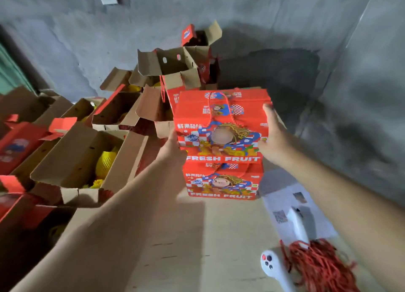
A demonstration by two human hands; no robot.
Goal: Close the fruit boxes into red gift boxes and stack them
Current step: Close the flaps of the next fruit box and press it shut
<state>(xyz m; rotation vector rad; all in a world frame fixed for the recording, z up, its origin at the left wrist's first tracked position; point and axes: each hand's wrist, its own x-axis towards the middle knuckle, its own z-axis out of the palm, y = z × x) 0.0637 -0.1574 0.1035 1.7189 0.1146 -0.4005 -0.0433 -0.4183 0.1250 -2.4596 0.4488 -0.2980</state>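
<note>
A closed red gift box point(221, 120) printed "FRESH FRUIT", with a red cord handle on top, sits on a second closed red gift box point(221, 182) of the same print. My left hand point(173, 145) presses flat against the upper box's left side, its fingers hidden behind the box. My right hand point(271, 136) presses against the right side with the thumb pointing up along the front edge. The lower box stands on a cardboard sheet point(197, 237).
Several open cardboard-lined boxes point(83, 160) with yellow netted fruit point(105, 162) crowd the left. Open boxes point(171, 61) are piled at the back against the grey wall. A red cord bundle point(317, 263), a white handheld tool point(274, 267) and a paper sheet point(282, 195) lie at the lower right.
</note>
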